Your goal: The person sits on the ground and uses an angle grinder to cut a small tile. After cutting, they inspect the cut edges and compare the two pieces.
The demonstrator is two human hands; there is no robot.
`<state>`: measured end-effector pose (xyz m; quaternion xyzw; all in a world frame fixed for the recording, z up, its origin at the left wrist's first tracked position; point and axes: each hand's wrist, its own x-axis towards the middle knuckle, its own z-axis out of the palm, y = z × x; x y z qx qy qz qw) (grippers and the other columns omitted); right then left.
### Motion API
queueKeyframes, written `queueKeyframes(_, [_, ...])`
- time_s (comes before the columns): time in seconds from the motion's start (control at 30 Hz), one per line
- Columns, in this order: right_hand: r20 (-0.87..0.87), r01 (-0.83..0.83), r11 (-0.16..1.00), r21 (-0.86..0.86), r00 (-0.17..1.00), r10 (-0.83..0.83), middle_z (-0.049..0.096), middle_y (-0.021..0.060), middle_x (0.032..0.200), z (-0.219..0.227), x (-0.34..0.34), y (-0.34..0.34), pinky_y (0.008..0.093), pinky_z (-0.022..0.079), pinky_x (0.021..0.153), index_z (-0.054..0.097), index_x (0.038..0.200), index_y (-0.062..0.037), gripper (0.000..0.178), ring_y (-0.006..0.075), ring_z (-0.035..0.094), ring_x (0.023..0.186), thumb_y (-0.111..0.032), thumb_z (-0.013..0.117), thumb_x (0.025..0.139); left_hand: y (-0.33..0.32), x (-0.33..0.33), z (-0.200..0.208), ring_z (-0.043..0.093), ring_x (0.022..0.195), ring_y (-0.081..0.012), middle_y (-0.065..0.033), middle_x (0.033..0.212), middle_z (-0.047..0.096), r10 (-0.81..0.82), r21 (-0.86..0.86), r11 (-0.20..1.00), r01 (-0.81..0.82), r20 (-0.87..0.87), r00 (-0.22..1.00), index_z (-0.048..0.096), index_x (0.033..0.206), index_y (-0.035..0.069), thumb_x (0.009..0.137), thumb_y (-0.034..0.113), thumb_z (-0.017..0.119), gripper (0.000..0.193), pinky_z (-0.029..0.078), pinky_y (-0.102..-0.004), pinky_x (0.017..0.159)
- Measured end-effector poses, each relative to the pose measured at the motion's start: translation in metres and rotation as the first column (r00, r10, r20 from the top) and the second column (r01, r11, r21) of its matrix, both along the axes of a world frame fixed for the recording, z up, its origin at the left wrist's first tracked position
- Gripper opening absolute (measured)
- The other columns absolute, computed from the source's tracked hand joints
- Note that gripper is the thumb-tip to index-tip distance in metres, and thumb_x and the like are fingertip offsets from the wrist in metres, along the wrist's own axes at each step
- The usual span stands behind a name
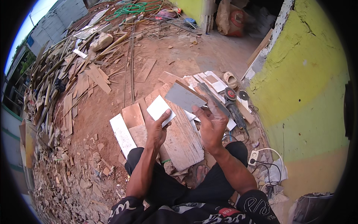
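My left hand (pixel 156 128) is closed on a small white tile piece (pixel 161 109), the thumb lying across its face. My right hand (pixel 212 128) grips a larger grey tile piece (pixel 184 96), with the thumb on its lower right corner. The two pieces are held side by side above a worn wooden board (pixel 179 145), the grey one reaching farther out. Dust coats the fingers of my right hand, and what lies just behind them is hard to make out. An angle grinder (pixel 235 110) rests to the right of that hand.
Cut tile pieces, including a white strip (pixel 122 134), lie around the board. A power strip (pixel 253 158) with cables sits at the right by the yellow-green wall (pixel 298 97). Scrap wood (pixel 71 80) and rubble cover the left. A green hose (pixel 130 9) lies far off.
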<state>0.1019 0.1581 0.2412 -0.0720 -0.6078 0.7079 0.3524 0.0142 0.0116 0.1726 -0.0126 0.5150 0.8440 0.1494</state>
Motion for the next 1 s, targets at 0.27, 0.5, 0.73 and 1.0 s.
queueKeyframes(0.27, [-0.021, -0.158, 0.808, -0.568, 0.984, 0.177, 0.070, 0.0111, 0.116, 0.013, -0.001, 0.019, 0.0350, 0.064, 0.083, 0.060, 0.134, 0.0022, 0.040, 0.0181, 0.070, 0.101, 0.004, 0.066, 0.095, 0.015, -0.001, 0.004, 0.066, 0.093, -0.0121, -0.0039, 0.115, 0.065, -0.086, -0.091, 0.993, 0.080, -0.056, 0.995, 0.049, 0.136, 0.008, 0.097, 0.017, 0.070, 0.045, 0.056, -0.0278, 0.068])
queueKeyframes(0.5, [0.009, -0.094, 0.821, -0.563, 0.993, 0.120, 0.070, 0.0115, 0.117, 0.030, 0.008, 0.048, 0.0330, 0.065, 0.076, 0.056, 0.138, 0.0033, 0.045, 0.0184, 0.071, 0.098, 0.004, 0.066, 0.094, 0.031, -0.023, -0.029, 0.068, 0.106, -0.0192, -0.0089, 0.123, 0.062, -0.138, -0.273, 0.951, 0.142, 0.034, 0.990, 0.045, 0.139, 0.008, 0.102, 0.016, 0.063, 0.042, 0.063, -0.0363, 0.079])
queueKeyframes(0.73, [0.088, -0.200, 0.902, -0.383, 0.964, 0.251, 0.070, 0.0179, 0.116, 0.043, 0.025, 0.118, 0.0348, 0.067, 0.072, 0.052, 0.139, 0.0077, 0.053, 0.0215, 0.074, 0.093, 0.004, 0.070, 0.089, 0.042, -0.019, -0.141, 0.067, 0.107, -0.0280, -0.0174, 0.128, 0.056, 0.045, -0.533, 0.842, 0.083, 0.223, 0.974, 0.037, 0.136, 0.004, 0.092, -0.001, 0.070, 0.055, 0.066, -0.0444, 0.075])
queueKeyframes(1.0, [0.276, -0.190, 0.853, -0.486, 0.892, 0.357, 0.071, 0.0155, 0.110, -0.084, 0.033, 0.161, 0.0344, 0.068, 0.070, 0.054, 0.126, 0.0054, 0.044, 0.0208, 0.074, 0.092, 0.006, 0.073, 0.086, 0.020, 0.005, -0.248, 0.063, 0.110, -0.0293, -0.0186, 0.125, 0.059, -0.004, -0.782, 0.621, -0.048, -0.064, 0.998, 0.044, 0.135, -0.005, 0.082, 0.005, 0.081, 0.065, 0.053, -0.0383, 0.095])
